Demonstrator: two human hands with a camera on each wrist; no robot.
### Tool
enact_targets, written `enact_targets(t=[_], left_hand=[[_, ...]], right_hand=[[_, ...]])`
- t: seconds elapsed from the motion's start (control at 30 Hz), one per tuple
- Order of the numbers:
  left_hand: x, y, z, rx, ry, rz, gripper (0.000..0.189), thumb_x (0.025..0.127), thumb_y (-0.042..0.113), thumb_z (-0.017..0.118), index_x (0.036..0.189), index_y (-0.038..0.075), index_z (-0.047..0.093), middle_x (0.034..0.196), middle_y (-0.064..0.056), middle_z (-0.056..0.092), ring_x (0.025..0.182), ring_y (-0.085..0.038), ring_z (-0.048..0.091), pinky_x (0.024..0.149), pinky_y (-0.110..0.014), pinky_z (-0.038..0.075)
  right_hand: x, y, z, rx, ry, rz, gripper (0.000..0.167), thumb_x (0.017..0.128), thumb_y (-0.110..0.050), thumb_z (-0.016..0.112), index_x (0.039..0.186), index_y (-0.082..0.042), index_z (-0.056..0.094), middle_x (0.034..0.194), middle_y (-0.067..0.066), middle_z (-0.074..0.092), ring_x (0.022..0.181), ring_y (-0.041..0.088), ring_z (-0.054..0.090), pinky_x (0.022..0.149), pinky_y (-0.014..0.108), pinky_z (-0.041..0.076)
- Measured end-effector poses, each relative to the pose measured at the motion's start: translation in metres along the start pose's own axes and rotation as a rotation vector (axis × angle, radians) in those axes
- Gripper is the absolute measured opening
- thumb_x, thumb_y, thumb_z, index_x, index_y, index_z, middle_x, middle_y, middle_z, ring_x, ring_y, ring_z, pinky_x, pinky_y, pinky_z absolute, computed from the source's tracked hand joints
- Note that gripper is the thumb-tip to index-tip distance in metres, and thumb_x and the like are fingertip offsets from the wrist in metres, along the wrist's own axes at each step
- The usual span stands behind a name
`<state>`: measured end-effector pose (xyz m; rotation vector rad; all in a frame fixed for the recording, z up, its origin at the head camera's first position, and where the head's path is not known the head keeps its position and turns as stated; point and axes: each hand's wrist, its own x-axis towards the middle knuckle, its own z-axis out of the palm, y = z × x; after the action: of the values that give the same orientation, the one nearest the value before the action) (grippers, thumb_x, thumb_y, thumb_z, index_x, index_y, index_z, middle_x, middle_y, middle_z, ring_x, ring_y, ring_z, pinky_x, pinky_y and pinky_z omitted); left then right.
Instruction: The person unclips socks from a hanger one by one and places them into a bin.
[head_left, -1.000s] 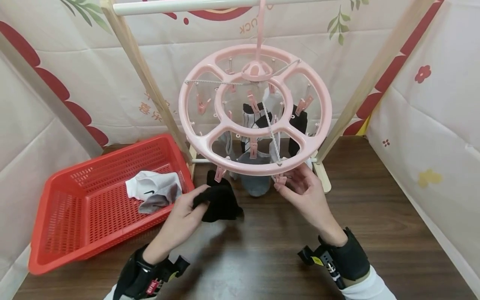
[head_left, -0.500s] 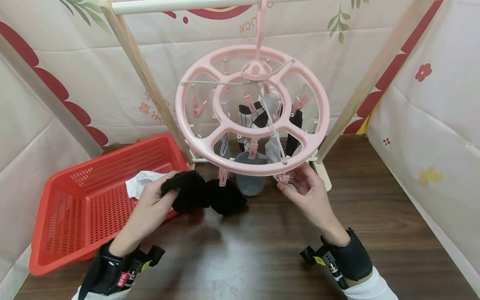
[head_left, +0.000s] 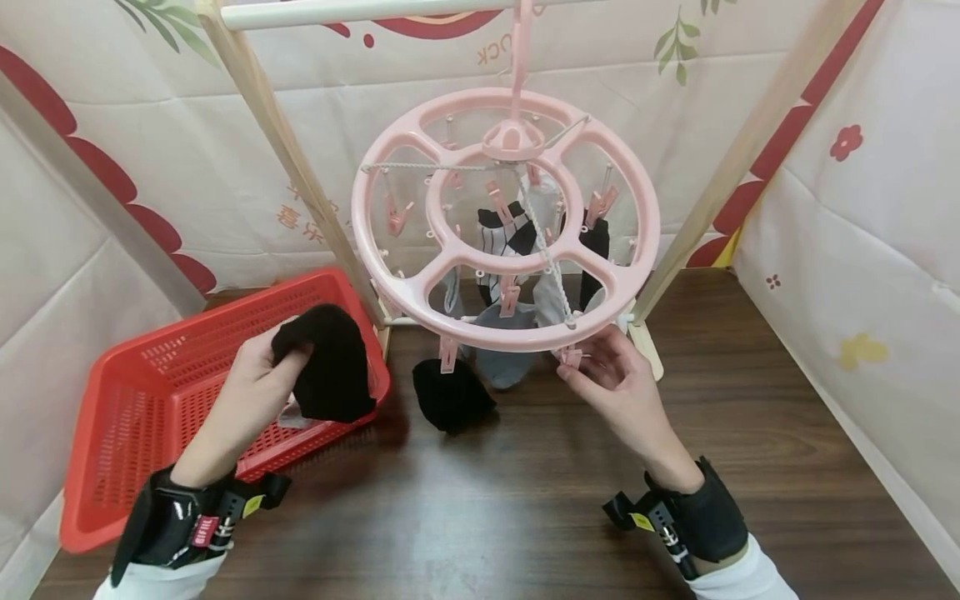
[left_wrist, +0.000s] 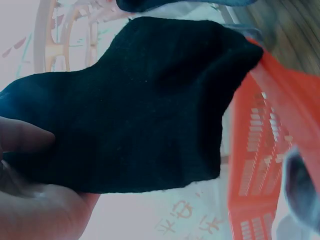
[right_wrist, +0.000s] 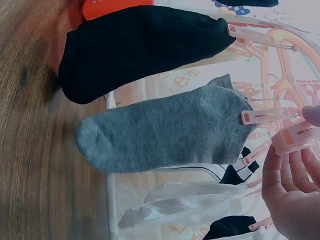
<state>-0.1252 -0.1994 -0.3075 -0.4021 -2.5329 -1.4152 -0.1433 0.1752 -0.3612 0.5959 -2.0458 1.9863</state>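
Note:
My left hand pinches a black sock by one end, over the near right part of the red basket; in the left wrist view the sock spreads out flat. My right hand pinches a pink clothes peg between thumb and fingers, at the near right edge of the round pink hanger; no sock shows in that peg. A second black sock hangs from a peg at the hanger's near left. Beside it a grey sock hangs from another peg.
Striped, white and black socks hang farther back on the hanger. It hangs from a white rail on a wooden frame. Light socks, mostly hidden by my left hand, lie in the basket. Patterned fabric walls surround the brown floor.
My left hand has moved left with one black sock, drawing it apart from the other, which stays pegged. My right hand keeps its place at its peg. The hanger has shifted slightly left.

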Motion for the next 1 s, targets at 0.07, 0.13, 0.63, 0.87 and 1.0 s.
enact_targets(t=[0.07,0.13,0.63,0.87,1.0], left_hand=[[0.002,-0.003,-0.005,0.038,-0.004,-0.004,0.023,0.099,0.003,0.045,0.113,0.000,0.063,0.102,-0.014,0.065,0.087,-0.008,0.059,0.073,-0.019,0.045],[0.004,-0.007,-0.010,0.081,-0.007,0.004,0.023,0.099,0.002,0.045,0.113,-0.001,0.063,0.103,-0.015,0.066,0.087,-0.006,0.058,0.072,-0.018,0.045],[0.015,-0.030,-0.042,0.211,-0.144,-0.143,0.032,0.101,0.006,0.039,0.129,-0.002,0.053,0.118,-0.025,0.059,0.095,-0.030,0.056,0.076,-0.028,0.045],[0.018,-0.031,-0.046,0.216,-0.154,-0.162,0.032,0.100,0.006,0.040,0.129,-0.002,0.052,0.117,-0.024,0.057,0.094,-0.031,0.055,0.074,-0.030,0.046],[0.022,-0.028,-0.049,0.217,-0.166,-0.185,0.033,0.100,0.006,0.039,0.131,-0.001,0.050,0.118,-0.025,0.056,0.097,-0.035,0.058,0.076,-0.036,0.050]], right_hand=[[0.000,0.000,0.000,0.003,-0.001,0.001,0.043,0.082,0.017,0.063,0.118,-0.006,0.055,0.105,0.010,0.057,0.095,0.018,0.057,0.083,0.024,0.049],[0.000,0.000,0.000,0.009,-0.003,0.002,0.042,0.082,0.016,0.063,0.118,-0.005,0.055,0.104,0.011,0.057,0.094,0.018,0.057,0.083,0.025,0.049],[0.004,-0.002,-0.004,0.000,-0.011,0.022,0.049,0.082,0.016,0.064,0.127,0.003,0.049,0.115,0.010,0.055,0.104,0.017,0.057,0.088,0.025,0.048],[0.004,-0.001,-0.007,0.007,-0.007,0.056,0.050,0.083,0.016,0.063,0.127,-0.003,0.050,0.115,0.010,0.055,0.104,0.016,0.057,0.087,0.025,0.048],[0.003,0.001,-0.008,0.039,-0.006,0.054,0.049,0.083,0.018,0.062,0.124,-0.005,0.052,0.113,0.009,0.055,0.102,0.016,0.058,0.085,0.025,0.049]])
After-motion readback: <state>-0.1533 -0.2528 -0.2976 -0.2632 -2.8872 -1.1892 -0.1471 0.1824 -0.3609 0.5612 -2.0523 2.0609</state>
